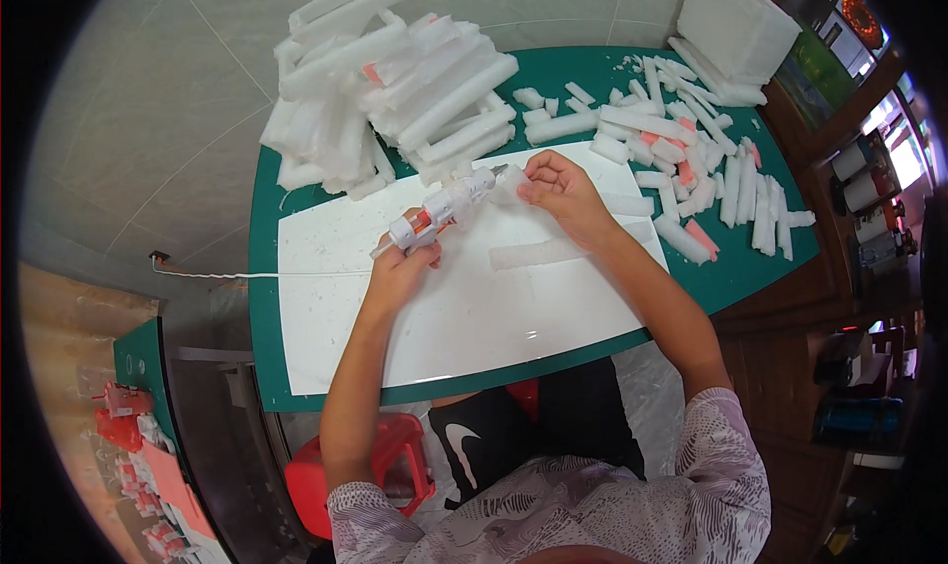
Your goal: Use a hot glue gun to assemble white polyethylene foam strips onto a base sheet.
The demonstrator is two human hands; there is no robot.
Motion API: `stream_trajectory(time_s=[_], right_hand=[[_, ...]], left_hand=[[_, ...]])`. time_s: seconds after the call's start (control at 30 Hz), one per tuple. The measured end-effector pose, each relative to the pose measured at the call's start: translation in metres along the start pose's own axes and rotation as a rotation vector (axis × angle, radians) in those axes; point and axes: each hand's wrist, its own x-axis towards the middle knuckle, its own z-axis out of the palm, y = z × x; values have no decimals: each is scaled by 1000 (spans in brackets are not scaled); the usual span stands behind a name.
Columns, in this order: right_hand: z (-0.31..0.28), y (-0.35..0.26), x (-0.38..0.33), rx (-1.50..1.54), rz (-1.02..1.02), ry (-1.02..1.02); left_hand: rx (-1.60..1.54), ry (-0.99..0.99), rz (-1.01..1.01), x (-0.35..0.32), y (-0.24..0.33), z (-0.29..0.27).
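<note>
My left hand (pixel 400 273) is wrapped around the handle of a white hot glue gun (pixel 444 206) with an orange-red part on its body. The gun points up and to the right over a white board (pixel 444 342). My right hand (pixel 568 197) pinches a small white foam piece (pixel 510 182) close to the nozzle; whether the two touch, I cannot tell. Below my right hand a long white foam strip (pixel 533 255) lies flat on the board. Another foam strip (pixel 629 205) lies beyond my right wrist.
Stacked white foam frames (pixel 395 90) stand at the back left of the green table (pixel 553 65). Loose white and pink foam pieces (pixel 681 139) are heaped on the right. A large foam block (pixel 736 31) is at the far right. A white cord (pixel 222 275) crosses the left edge.
</note>
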Motion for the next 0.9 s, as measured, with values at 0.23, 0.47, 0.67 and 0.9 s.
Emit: stream_trajectory(time_s=[0.23, 0.47, 0.67, 0.9], right_hand=[[3, -3, -1, 5, 12, -8], [4, -1, -1, 49, 0, -35], [3, -1, -1, 55, 8, -31], [3, 0, -1, 48, 14, -20]], left_hand=[[22, 13, -21, -1, 1, 1], [35, -32, -41, -1, 0, 0], [34, -40, -45, -1, 0, 0], [61, -37, -52, -2, 6, 3]])
